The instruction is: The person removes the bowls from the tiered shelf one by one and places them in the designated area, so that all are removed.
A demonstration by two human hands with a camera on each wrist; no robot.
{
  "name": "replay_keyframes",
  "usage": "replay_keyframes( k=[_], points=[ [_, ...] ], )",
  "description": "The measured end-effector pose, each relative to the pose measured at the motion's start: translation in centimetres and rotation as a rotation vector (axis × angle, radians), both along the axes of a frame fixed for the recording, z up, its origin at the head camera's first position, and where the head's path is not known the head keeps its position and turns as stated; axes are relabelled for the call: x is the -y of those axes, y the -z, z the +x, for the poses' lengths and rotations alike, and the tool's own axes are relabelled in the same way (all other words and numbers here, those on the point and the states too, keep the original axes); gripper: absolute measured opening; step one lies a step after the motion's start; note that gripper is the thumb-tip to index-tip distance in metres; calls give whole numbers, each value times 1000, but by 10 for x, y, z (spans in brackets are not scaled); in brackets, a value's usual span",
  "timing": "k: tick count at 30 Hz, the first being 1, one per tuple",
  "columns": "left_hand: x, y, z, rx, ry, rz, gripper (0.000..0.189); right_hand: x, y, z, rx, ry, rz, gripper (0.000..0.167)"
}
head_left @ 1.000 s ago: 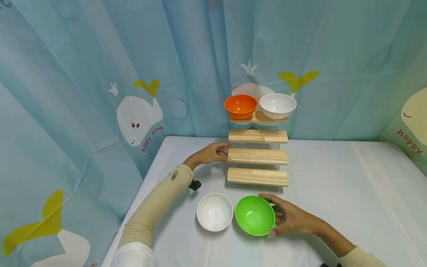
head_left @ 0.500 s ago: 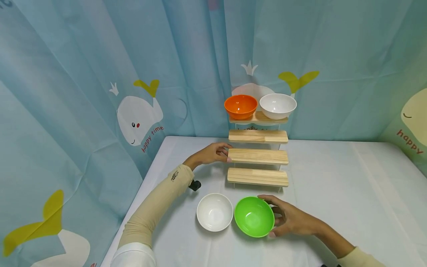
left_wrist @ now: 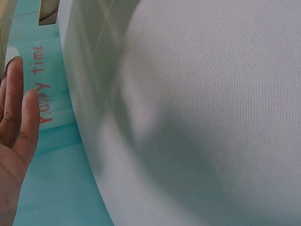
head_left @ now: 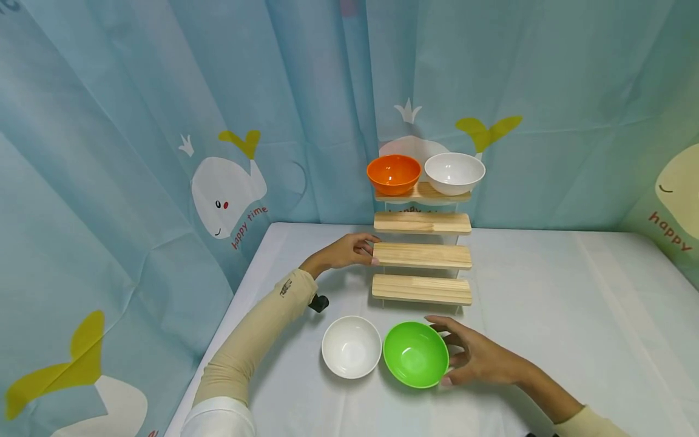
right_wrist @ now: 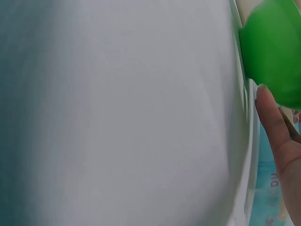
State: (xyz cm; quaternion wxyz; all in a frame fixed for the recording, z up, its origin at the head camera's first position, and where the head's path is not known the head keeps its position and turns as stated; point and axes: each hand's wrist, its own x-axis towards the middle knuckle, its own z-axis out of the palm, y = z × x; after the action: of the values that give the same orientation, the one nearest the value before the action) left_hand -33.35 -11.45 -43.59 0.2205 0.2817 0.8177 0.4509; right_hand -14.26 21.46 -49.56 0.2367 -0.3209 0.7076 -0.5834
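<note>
On the left, my left hand grips the end of a wooden step of a tiered shelf stand, thumb in front and a finger behind. Its outer fingers show in the left wrist view. Two bowls rest on the table in front of the stand, a white bowl and, right beside it, a green bowl. My right hand is at the green bowl's right side, fingers and thumb spread around the rim. The right wrist view shows an extended finger close below the green bowl.
An orange bowl and a second white bowl stand side by side on the top step. Behind the white-covered table hangs a blue curtain with whale prints.
The green bowl has shifted very slightly toward the front left. My right hand's upper finger has lifted a little away from the rim. My left hand has stayed in place.
</note>
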Motion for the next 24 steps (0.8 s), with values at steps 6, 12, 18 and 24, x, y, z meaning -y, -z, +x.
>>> replay_keyframes(
  k=[6, 12, 18, 24],
  points=[
    [0, -1, 0, 5, -2, 0, 61, -10, -7, -2, -77, 56, 28, 92],
    [-1, 0, 1, 1, 4, 7, 62, -22, -18, -7, -182, 129, 75, 79],
    [0, 3, 1, -2, 1, 21, 61, -34, -34, -13, -259, 181, 86, 75],
    [-1, 2, 3, 4, -6, 28, 60, -47, -54, -21, -329, 254, 109, 73]
  ],
)
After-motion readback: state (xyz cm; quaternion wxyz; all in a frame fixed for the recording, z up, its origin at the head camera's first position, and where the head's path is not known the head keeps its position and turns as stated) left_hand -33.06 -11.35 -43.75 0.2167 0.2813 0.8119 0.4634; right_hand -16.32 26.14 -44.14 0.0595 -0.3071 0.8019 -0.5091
